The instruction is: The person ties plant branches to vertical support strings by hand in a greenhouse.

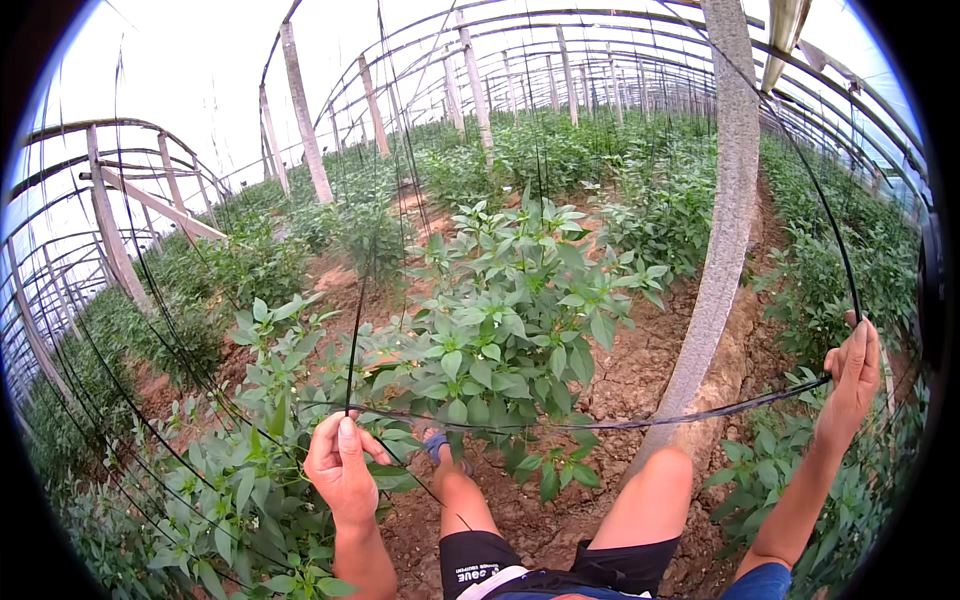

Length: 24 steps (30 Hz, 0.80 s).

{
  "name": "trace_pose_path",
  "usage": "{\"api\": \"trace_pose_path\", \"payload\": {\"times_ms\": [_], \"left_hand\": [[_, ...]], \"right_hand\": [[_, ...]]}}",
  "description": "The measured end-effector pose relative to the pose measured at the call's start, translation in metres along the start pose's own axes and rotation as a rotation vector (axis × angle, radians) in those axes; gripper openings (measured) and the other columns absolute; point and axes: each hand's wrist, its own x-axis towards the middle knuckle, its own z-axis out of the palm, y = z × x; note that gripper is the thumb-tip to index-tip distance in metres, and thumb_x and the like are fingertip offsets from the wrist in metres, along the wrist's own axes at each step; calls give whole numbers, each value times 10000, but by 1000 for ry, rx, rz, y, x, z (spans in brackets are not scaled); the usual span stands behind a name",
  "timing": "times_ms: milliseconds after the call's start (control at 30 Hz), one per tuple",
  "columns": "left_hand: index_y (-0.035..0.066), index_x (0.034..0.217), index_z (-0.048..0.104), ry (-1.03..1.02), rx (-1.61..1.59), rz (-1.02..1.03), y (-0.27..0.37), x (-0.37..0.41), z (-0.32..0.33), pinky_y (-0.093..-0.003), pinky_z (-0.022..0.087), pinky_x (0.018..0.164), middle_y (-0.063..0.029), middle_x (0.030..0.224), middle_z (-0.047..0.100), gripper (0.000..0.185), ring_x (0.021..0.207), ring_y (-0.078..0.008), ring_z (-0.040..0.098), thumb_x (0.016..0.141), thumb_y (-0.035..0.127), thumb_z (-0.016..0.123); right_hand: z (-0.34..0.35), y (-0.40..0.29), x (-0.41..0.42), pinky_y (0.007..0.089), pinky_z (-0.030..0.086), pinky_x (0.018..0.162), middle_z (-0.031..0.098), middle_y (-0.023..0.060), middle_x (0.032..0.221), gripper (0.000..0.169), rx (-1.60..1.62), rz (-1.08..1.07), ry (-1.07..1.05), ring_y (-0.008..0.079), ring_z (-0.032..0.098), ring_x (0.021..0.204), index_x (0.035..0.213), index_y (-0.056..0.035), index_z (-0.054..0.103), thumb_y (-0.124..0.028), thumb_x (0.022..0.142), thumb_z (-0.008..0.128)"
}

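My left hand (346, 465) pinches a thin black cord (356, 337) between thumb and fingertips; the cord rises above it and a loose tail hangs below towards my knee. At the right, my right hand (855, 360) grips another black cord (825, 202) that comes down from the roof frame. A dark twisted strand (630, 424) stretches, slightly sagging, from beside my left hand to my right hand. It passes in front of the lower leaves of a leafy green pepper-like plant (495, 330) standing before me.
A concrete post (720, 225) rises close in front, between the plant and my right hand. More black cords (150, 277) hang at the left. Rows of plants, further posts (472, 82) and curved roof poles fill the greenhouse. Cracked reddish soil (630, 367) lies underfoot.
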Motion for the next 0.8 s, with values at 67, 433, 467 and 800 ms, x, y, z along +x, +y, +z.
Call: {"api": "trace_pose_path", "payload": {"times_ms": [67, 433, 467, 800], "left_hand": [[-40, 1163, 633, 4, -14, -11, -3, -2, -5, -264, 481, 529, -68, 694, 614, 215, 573, -118, 572, 1079, 142, 555], [-44, 1173, 639, 128, 143, 31, -8, -10, -15, -249, 467, 527, -41, 713, 594, 231, 594, -90, 540, 1088, 148, 544], [-43, 1172, 639, 152, 157, 37, -9, -8, -15, -240, 466, 531, -41, 719, 607, 224, 596, -84, 546, 1086, 142, 549], [-13, 1326, 580, 237, 695, 132, -12, -3, 7, -258, 476, 650, -109, 1168, 630, 293, 724, -101, 563, 1073, 134, 563]], "right_hand": [[-13, 1, -17, 234, 371, 648, 340, -69, 726, 338, -38, -49, 65, 44, 330, 641, 1269, 41, 624, -225, 1128, 470], [60, 19, -94, 393, 531, 970, 692, 219, 1218, 475, -175, 133, -1065, 298, 694, 1118, 1386, 25, 569, -195, 983, 690], [67, 27, -94, 391, 524, 990, 682, 218, 1247, 490, -175, 114, -1038, 290, 686, 1143, 1401, 21, 558, -211, 989, 688], [261, 70, 21, 384, 477, 1085, 599, 193, 1415, 546, 264, 153, -578, 256, 595, 1297, 1448, 38, 502, -311, 1043, 614]]}}
